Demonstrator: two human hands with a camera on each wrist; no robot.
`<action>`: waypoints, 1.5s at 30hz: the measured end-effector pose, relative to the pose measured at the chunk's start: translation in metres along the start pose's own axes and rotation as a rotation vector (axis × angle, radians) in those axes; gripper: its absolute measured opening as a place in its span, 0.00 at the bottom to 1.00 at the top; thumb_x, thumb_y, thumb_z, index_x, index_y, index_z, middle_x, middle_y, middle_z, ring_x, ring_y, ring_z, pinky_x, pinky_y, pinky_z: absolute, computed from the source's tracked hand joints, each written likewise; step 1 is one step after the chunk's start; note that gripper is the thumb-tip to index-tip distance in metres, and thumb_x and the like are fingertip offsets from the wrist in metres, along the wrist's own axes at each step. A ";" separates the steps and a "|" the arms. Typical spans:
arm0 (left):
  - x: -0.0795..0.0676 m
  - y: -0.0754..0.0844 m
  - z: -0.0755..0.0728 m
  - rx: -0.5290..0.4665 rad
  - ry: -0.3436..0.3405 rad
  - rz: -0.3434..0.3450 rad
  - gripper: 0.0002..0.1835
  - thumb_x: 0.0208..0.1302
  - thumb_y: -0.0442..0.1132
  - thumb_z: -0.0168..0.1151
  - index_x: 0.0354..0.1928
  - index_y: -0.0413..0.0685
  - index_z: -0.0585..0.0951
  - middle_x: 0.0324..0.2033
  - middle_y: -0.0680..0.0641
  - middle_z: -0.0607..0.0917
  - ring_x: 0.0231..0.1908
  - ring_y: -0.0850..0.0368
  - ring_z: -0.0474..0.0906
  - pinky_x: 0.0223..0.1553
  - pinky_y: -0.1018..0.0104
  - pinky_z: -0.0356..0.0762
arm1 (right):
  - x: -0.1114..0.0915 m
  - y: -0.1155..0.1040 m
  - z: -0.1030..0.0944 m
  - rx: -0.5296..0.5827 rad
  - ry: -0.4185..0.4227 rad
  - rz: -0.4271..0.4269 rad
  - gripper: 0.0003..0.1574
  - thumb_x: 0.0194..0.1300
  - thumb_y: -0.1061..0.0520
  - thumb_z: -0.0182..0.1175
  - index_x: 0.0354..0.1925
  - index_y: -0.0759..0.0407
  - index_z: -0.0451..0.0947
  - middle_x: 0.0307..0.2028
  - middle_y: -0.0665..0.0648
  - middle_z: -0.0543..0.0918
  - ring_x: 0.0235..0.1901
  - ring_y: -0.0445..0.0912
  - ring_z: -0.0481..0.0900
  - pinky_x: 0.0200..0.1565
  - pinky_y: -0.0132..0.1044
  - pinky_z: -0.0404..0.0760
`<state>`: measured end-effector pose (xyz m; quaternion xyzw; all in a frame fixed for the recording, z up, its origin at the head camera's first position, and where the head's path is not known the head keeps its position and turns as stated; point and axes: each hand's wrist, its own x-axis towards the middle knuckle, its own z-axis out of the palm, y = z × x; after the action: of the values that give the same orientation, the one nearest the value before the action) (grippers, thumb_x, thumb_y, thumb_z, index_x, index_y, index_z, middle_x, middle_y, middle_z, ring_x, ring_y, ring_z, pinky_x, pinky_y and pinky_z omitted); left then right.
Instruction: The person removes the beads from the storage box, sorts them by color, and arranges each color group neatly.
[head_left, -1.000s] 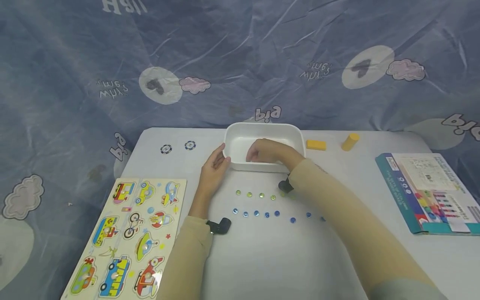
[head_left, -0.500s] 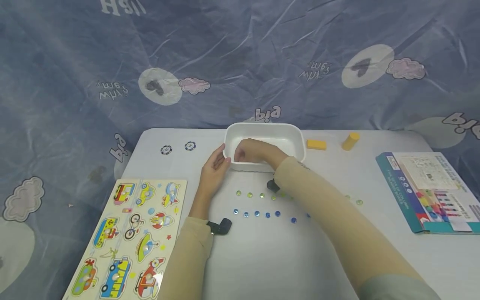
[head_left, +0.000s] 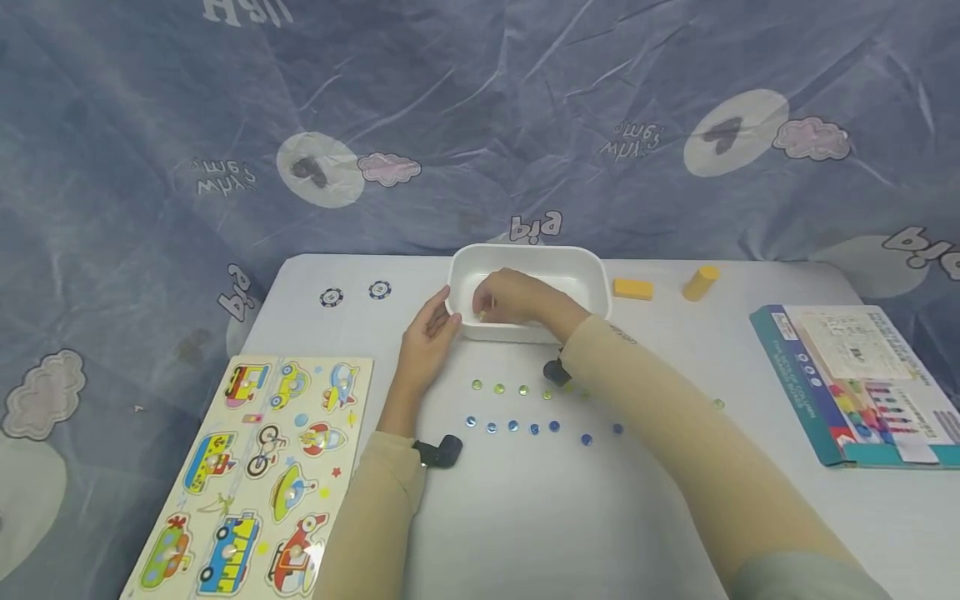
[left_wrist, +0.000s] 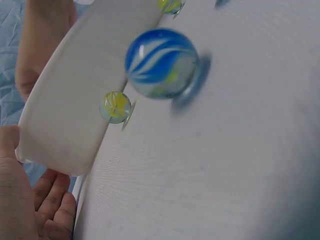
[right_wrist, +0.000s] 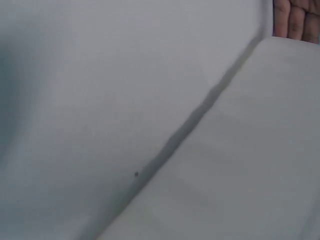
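Observation:
A white tray (head_left: 532, 333) stands at the back middle of the table. My left hand (head_left: 427, 346) grips its near left corner; in the left wrist view the thumb lies at the rim and the fingers (left_wrist: 52, 200) sit against the end wall. Inside the tray my right hand (head_left: 517, 297) is lowered with curled fingers, a small yellow marble (head_left: 482, 315) showing at the fingertips. In front of the tray runs a row of yellow-green marbles (head_left: 523, 390), with a row of blue marbles (head_left: 554, 427) nearer me. The right forearm hides part of both rows.
A wooden vehicle puzzle board (head_left: 262, 475) lies at the left, with two poker chips (head_left: 380, 290) behind it. Right of the tray are a yellow block (head_left: 632, 289) and a yellow cylinder (head_left: 701, 284). A flat game box (head_left: 858, 383) lies at far right.
My right hand has shifted left inside the tray, then lifted slightly, and a yellow marble now shows at its fingertips. The left hand keeps its place on the tray.

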<state>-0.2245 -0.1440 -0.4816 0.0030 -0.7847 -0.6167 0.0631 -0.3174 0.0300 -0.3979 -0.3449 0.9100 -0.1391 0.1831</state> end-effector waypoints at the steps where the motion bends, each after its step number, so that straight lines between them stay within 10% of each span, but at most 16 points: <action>1: 0.000 0.001 0.000 0.004 -0.003 -0.003 0.28 0.62 0.60 0.57 0.65 0.79 0.64 0.66 0.52 0.71 0.64 0.60 0.70 0.62 0.71 0.73 | -0.003 0.000 -0.002 -0.001 0.015 -0.016 0.12 0.57 0.57 0.65 0.42 0.51 0.84 0.39 0.49 0.85 0.41 0.44 0.80 0.52 0.38 0.79; 10: -0.009 0.025 -0.002 -0.028 -0.045 -0.059 0.29 0.66 0.49 0.57 0.68 0.67 0.64 0.67 0.48 0.69 0.65 0.55 0.69 0.64 0.66 0.72 | -0.054 0.002 -0.020 0.036 0.172 -0.075 0.15 0.61 0.49 0.64 0.47 0.49 0.82 0.41 0.45 0.84 0.40 0.40 0.80 0.48 0.35 0.81; 18: -0.001 0.001 0.003 0.027 0.002 -0.016 0.29 0.61 0.63 0.56 0.64 0.81 0.63 0.66 0.56 0.70 0.63 0.62 0.70 0.63 0.70 0.72 | -0.134 0.021 -0.036 0.096 0.266 0.025 0.15 0.63 0.48 0.62 0.48 0.47 0.80 0.40 0.44 0.81 0.39 0.40 0.77 0.39 0.35 0.80; 30: -0.002 -0.001 0.004 0.064 0.025 -0.030 0.29 0.59 0.67 0.54 0.64 0.85 0.61 0.66 0.57 0.71 0.63 0.63 0.70 0.62 0.70 0.74 | -0.250 0.100 -0.002 0.100 0.428 0.239 0.10 0.64 0.51 0.61 0.45 0.44 0.80 0.40 0.44 0.82 0.37 0.36 0.75 0.35 0.30 0.76; 45: -0.004 0.005 0.003 0.060 0.018 -0.024 0.28 0.63 0.62 0.55 0.64 0.83 0.62 0.66 0.58 0.70 0.64 0.63 0.69 0.63 0.70 0.72 | -0.323 0.142 0.033 0.114 0.250 0.496 0.22 0.67 0.42 0.55 0.53 0.52 0.78 0.45 0.60 0.82 0.42 0.53 0.77 0.35 0.37 0.77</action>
<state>-0.2206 -0.1396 -0.4779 0.0199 -0.8021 -0.5936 0.0625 -0.1600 0.3479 -0.4048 -0.0807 0.9729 -0.1825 0.1170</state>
